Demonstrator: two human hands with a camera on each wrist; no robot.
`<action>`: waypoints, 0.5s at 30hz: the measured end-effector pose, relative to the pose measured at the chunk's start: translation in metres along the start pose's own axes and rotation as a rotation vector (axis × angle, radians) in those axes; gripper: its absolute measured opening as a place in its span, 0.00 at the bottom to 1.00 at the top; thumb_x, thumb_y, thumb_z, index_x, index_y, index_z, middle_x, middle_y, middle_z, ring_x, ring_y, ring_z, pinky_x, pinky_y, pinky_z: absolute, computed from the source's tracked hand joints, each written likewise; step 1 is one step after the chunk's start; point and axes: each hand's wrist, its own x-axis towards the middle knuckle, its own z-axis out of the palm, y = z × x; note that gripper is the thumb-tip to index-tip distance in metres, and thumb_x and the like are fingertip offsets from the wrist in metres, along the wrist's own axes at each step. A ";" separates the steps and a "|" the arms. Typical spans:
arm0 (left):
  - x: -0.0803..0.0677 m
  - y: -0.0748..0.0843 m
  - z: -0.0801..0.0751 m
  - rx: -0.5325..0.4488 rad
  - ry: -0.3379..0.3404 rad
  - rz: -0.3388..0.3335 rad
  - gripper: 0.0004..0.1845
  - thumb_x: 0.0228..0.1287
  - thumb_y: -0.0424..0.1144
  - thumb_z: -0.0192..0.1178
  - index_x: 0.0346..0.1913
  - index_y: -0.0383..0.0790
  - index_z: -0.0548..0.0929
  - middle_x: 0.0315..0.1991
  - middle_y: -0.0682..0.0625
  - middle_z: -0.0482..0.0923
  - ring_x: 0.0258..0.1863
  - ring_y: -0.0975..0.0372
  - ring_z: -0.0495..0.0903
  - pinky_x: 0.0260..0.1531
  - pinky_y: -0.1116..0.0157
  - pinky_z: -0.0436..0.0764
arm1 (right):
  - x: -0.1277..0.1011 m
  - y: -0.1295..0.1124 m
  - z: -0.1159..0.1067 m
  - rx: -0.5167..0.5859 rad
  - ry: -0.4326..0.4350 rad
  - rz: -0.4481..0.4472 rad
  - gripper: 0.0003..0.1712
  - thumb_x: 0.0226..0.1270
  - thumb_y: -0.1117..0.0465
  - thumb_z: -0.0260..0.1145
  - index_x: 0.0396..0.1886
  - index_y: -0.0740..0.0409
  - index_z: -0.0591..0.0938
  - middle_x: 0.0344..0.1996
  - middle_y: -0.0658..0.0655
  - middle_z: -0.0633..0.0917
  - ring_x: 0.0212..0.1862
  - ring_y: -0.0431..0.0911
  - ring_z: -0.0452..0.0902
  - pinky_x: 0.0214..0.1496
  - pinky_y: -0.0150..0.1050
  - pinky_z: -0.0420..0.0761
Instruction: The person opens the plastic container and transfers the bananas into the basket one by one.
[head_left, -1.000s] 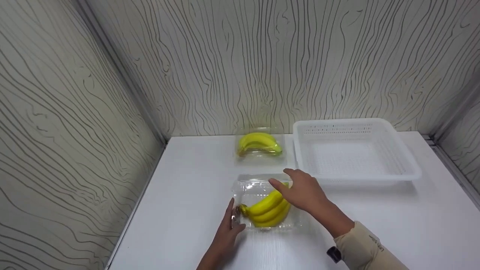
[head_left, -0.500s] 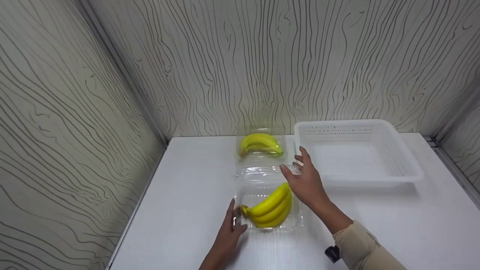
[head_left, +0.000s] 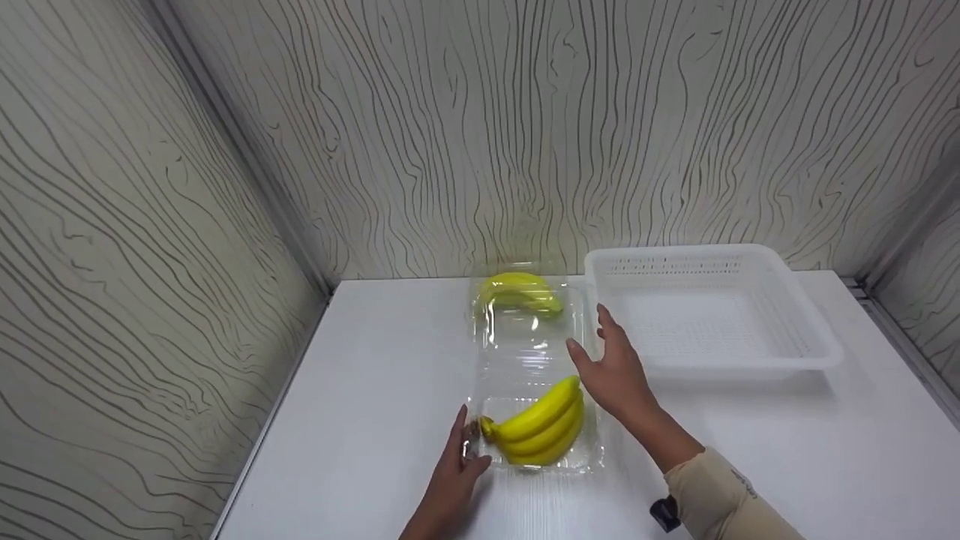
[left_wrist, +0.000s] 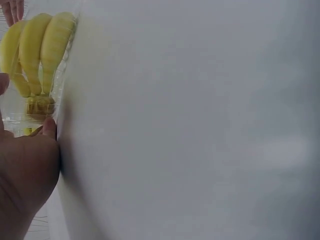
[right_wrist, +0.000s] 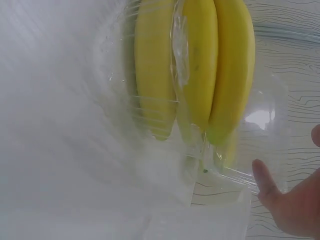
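Bananas (head_left: 541,425), near bunch, lie in clear box (head_left: 591,441), lid (head_left: 529,339) tipped to far side. Left hand (head_left: 455,466) grips box at left; right hand (head_left: 616,375), fingers extended, beside lid.

The bananas (head_left: 536,429) are yellow, the basket (head_left: 750,364) white, the sleeve (head_left: 716,491) beige, the wall (head_left: 450,135) pale with dark wood-grain lines.

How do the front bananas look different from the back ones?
The front bananas lie in an open clear container, while the back bananas show through clear plastic. The front bananas look bolder yellow, the back bananas paler. In the head view, the front bananas slant; the back bananas arch. Both are yellow and curved.
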 end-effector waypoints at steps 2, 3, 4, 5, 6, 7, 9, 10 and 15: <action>-0.001 -0.001 0.000 0.002 0.003 0.006 0.50 0.73 0.43 0.63 0.89 0.56 0.44 0.83 0.35 0.62 0.81 0.40 0.65 0.76 0.38 0.70 | -0.002 0.001 0.002 -0.013 -0.012 -0.013 0.51 0.81 0.40 0.60 0.90 0.52 0.46 0.86 0.65 0.58 0.82 0.64 0.65 0.80 0.65 0.72; -0.001 -0.001 0.000 0.006 0.006 0.012 0.50 0.73 0.43 0.63 0.89 0.56 0.44 0.83 0.35 0.62 0.82 0.39 0.63 0.78 0.36 0.67 | -0.003 0.001 0.003 -0.016 -0.015 -0.021 0.51 0.81 0.40 0.60 0.89 0.52 0.48 0.85 0.65 0.59 0.80 0.64 0.68 0.78 0.64 0.75; -0.002 -0.001 0.001 0.011 0.007 0.015 0.50 0.73 0.43 0.62 0.89 0.57 0.44 0.83 0.35 0.62 0.83 0.39 0.63 0.79 0.35 0.65 | -0.004 0.001 0.004 -0.016 -0.017 -0.029 0.50 0.81 0.41 0.61 0.89 0.53 0.49 0.85 0.65 0.59 0.78 0.64 0.71 0.76 0.63 0.78; -0.002 -0.001 0.001 0.018 0.010 0.020 0.50 0.73 0.43 0.62 0.89 0.57 0.44 0.83 0.35 0.62 0.83 0.39 0.63 0.79 0.34 0.65 | -0.005 0.001 0.005 -0.017 -0.017 -0.039 0.50 0.81 0.41 0.61 0.89 0.53 0.50 0.85 0.65 0.60 0.76 0.64 0.74 0.74 0.62 0.80; -0.002 -0.001 0.001 0.024 0.013 0.025 0.50 0.73 0.43 0.62 0.89 0.57 0.43 0.83 0.35 0.62 0.83 0.39 0.63 0.79 0.34 0.64 | -0.006 0.002 0.006 -0.019 -0.019 -0.049 0.49 0.81 0.41 0.61 0.89 0.53 0.50 0.85 0.65 0.60 0.74 0.64 0.76 0.72 0.60 0.82; -0.002 -0.001 0.002 0.031 0.016 0.029 0.50 0.73 0.43 0.62 0.89 0.57 0.43 0.83 0.34 0.62 0.82 0.39 0.63 0.79 0.33 0.64 | -0.008 0.002 0.007 -0.023 -0.021 -0.060 0.49 0.81 0.41 0.61 0.89 0.52 0.51 0.85 0.65 0.60 0.72 0.64 0.78 0.70 0.59 0.84; -0.002 -0.001 0.002 0.038 0.022 0.033 0.50 0.73 0.43 0.62 0.89 0.57 0.44 0.82 0.34 0.63 0.82 0.38 0.63 0.79 0.33 0.64 | -0.011 0.002 0.010 -0.028 -0.021 -0.083 0.48 0.81 0.42 0.62 0.88 0.52 0.53 0.85 0.64 0.61 0.74 0.64 0.76 0.69 0.58 0.85; -0.002 0.000 0.003 0.043 0.023 0.035 0.50 0.73 0.43 0.62 0.89 0.56 0.44 0.82 0.34 0.64 0.82 0.38 0.63 0.79 0.32 0.64 | -0.012 0.003 0.011 -0.030 -0.021 -0.095 0.47 0.81 0.43 0.63 0.88 0.51 0.54 0.85 0.63 0.61 0.76 0.63 0.74 0.69 0.58 0.85; 0.000 0.002 0.003 0.050 0.029 -0.022 0.50 0.72 0.44 0.62 0.89 0.58 0.45 0.82 0.37 0.65 0.77 0.44 0.71 0.74 0.38 0.71 | -0.021 0.005 0.018 -0.057 -0.025 -0.160 0.41 0.80 0.46 0.65 0.86 0.48 0.62 0.83 0.59 0.67 0.80 0.59 0.70 0.69 0.57 0.85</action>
